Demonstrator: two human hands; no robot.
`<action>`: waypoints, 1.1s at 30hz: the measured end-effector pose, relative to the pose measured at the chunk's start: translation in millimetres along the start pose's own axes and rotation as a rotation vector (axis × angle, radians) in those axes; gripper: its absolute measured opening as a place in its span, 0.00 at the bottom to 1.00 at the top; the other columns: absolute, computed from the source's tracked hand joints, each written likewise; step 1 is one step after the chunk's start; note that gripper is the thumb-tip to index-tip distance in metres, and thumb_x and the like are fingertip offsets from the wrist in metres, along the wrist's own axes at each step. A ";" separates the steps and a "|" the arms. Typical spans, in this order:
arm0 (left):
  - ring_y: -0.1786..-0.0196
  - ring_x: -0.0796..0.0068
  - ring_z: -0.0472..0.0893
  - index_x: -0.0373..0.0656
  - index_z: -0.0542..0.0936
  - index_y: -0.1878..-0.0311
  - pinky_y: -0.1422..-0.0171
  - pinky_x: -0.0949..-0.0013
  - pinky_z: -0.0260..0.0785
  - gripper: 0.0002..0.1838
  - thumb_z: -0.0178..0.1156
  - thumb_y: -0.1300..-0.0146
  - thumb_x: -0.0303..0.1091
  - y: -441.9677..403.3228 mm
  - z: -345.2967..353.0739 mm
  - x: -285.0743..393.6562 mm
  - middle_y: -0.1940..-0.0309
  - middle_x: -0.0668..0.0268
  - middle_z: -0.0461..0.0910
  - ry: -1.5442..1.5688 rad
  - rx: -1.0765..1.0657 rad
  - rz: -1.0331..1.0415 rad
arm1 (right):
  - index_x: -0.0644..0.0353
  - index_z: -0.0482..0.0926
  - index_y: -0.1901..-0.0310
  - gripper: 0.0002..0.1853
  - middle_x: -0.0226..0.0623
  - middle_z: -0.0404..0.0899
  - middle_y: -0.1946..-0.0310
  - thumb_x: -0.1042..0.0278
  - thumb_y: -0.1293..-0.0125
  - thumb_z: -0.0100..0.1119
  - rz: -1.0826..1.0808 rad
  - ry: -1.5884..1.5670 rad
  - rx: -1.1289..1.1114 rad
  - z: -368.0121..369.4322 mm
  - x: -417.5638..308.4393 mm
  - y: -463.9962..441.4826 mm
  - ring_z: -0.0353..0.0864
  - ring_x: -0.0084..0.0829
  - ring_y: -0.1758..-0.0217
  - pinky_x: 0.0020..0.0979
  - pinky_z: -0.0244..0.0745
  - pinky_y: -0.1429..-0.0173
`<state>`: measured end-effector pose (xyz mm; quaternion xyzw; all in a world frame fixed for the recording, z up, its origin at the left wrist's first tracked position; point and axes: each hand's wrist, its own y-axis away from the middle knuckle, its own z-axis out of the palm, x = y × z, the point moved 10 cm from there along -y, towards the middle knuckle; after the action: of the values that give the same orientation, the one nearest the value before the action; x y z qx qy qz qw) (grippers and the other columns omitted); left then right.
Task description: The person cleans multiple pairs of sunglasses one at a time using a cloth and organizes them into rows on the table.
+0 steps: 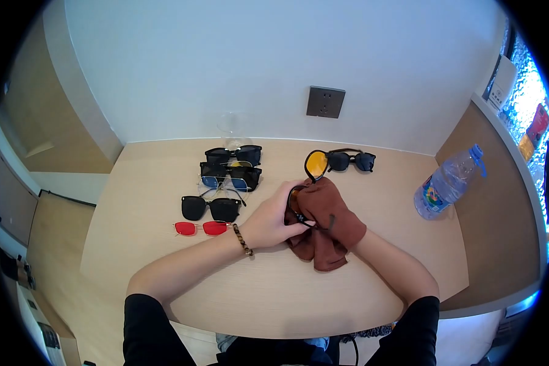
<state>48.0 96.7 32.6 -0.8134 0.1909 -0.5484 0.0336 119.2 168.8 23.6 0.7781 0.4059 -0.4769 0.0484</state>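
Note:
My left hand point(273, 215) grips a pair of black-framed glasses with yellow lenses point(316, 165), one lens standing up beyond the fingers. A reddish-brown cloth point(332, 210) covers my right hand point(361, 238), and its fingers are hidden underneath. The cloth is bunched against the glasses, covering part of the frame. Just left of my left hand lie black sunglasses point(211, 209) and narrow red-lensed glasses point(201, 229). Behind the yellow pair sit dark sunglasses point(351, 161).
More dark glasses point(232, 177) are lined up at the table's point(262, 299) back left, some overlapping. A clear plastic bottle point(439, 189) with a blue cap leans at right, by a wooden side panel point(500, 207). A socket point(326, 102) is on the wall behind.

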 end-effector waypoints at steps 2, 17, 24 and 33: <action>0.36 0.52 0.77 0.39 0.60 0.28 0.32 0.59 0.70 0.41 0.73 0.40 0.35 3.5 -13.2 9.3 0.38 0.49 0.73 -0.063 0.154 0.112 | 0.63 0.76 0.73 0.10 0.36 0.79 0.73 0.71 0.35 0.60 0.025 -0.161 0.020 4.9 16.4 -0.6 0.75 0.20 0.71 0.28 0.70 0.69; 0.41 0.70 0.78 0.37 0.70 0.36 0.33 0.65 0.68 0.28 0.66 0.37 0.31 9.1 -26.1 25.3 0.47 0.59 0.79 -0.067 0.170 0.216 | 0.64 0.76 0.60 0.07 0.48 0.78 0.67 0.70 0.31 0.55 0.006 -0.136 0.223 -35.6 -9.0 14.8 0.79 0.45 0.60 0.36 0.75 0.56; 0.39 0.71 0.74 0.38 0.64 0.30 0.31 0.66 0.66 0.29 0.58 0.34 0.30 11.5 -20.6 12.7 0.43 0.59 0.74 0.253 0.121 0.106 | 0.65 0.78 0.58 0.09 0.39 0.82 0.62 0.67 0.28 0.56 0.267 -0.480 0.005 -16.8 -16.3 26.5 0.81 0.30 0.60 0.29 0.76 0.57; 0.40 0.65 0.77 0.39 0.60 0.27 0.32 0.64 0.69 0.33 0.60 0.33 0.27 10.4 -12.4 10.6 0.44 0.58 0.74 0.002 0.108 0.156 | 0.65 0.77 0.58 0.14 0.40 0.82 0.71 0.63 0.23 0.48 0.048 -0.283 0.119 -30.1 -14.1 16.8 0.83 0.28 0.73 0.28 0.79 0.69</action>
<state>37.4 85.4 44.1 -0.7927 0.2239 -0.5543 0.1197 148.7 163.2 45.7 0.7142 0.3474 -0.6035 0.0703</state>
